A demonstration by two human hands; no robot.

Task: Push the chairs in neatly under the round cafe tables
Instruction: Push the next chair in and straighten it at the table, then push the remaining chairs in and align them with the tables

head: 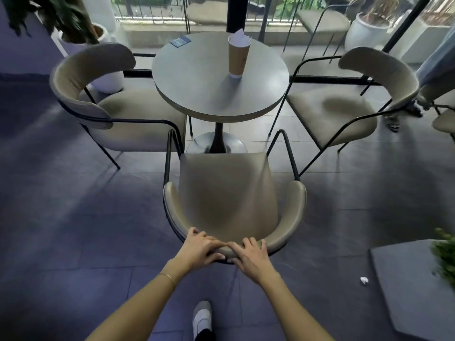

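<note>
Here both hands, left (200, 247) and right (251, 257), grip the backrest of the near chair (227, 193), whose seat stands short of the round table (220, 72), while two more chairs flank that table, one (118, 107) left, one (344, 104) right.

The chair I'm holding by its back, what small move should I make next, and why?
Probably push it straight ahead. Both hands, left and right, grip the chair by its backrest, and its seat sits short of the round table, lined up with the pedestal, so it isn't tucked under.
</note>
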